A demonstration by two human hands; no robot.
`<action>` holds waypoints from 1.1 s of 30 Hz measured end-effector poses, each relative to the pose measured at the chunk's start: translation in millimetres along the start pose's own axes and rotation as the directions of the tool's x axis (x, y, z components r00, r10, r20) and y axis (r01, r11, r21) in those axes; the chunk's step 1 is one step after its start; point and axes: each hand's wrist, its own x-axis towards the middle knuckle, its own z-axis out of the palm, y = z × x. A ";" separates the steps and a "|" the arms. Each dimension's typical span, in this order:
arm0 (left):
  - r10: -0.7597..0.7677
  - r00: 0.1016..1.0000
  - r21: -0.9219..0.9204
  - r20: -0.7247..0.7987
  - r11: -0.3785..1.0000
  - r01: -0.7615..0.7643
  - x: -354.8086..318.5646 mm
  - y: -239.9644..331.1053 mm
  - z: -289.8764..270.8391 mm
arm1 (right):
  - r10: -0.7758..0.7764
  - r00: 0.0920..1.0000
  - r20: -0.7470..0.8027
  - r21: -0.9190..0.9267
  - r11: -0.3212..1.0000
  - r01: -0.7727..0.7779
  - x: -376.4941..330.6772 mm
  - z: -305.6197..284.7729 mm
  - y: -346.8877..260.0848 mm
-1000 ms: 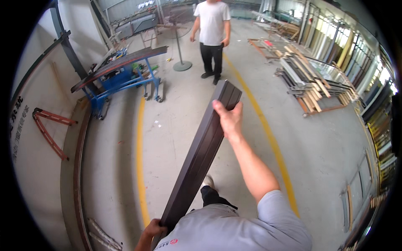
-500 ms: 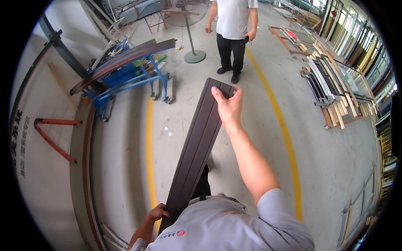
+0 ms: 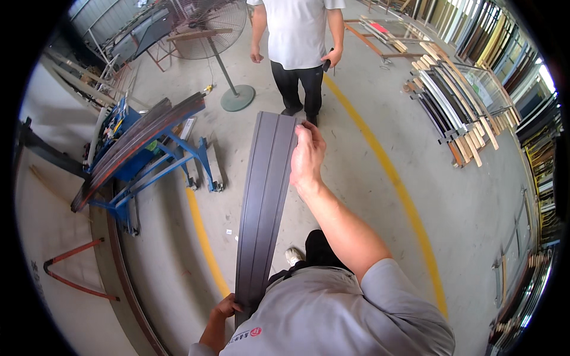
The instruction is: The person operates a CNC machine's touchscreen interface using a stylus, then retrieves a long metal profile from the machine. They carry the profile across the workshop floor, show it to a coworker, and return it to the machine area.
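A long dark grey grooved profile (image 3: 263, 196) slants up and away from my left side, its far end raised in front of me. My right hand (image 3: 307, 155) is closed round its right edge close to that far end. Lower down, my left hand (image 3: 225, 307) grips the left edge near my waist, and part of its fingers is hidden by the profile. The near end of the profile passes beside my body and out of sight.
Ahead stands another person (image 3: 297, 41) holding a small dark object. A fan (image 3: 237, 95) is on the floor to their left. Several long profiles lie on a blue wheeled cart (image 3: 178, 157) at left. Bars are stacked on a rack (image 3: 454, 113) at right. Yellow lines (image 3: 380, 151) mark the floor.
My view has turned and moved forward, so the cart and the other person appear nearer. The profile has swung left and tilted, and my right hand has shifted along its edge.
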 end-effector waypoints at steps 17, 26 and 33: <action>0.323 0.883 0.647 0.340 0.602 -0.469 159.7 148.1 -166.3 | 0.371 0.928 -0.027 0.162 0.918 -0.362 289.5 118.2 143.9; 0.270 0.955 0.688 0.118 0.672 -0.275 188.4 237.7 -218.2 | 0.725 0.641 0.251 0.249 0.592 -0.767 361.3 175.1 160.3; 0.140 0.990 0.482 0.013 0.867 -0.129 207.7 240.8 -262.2 | 0.834 0.426 0.350 0.133 0.406 -0.904 398.2 196.1 175.4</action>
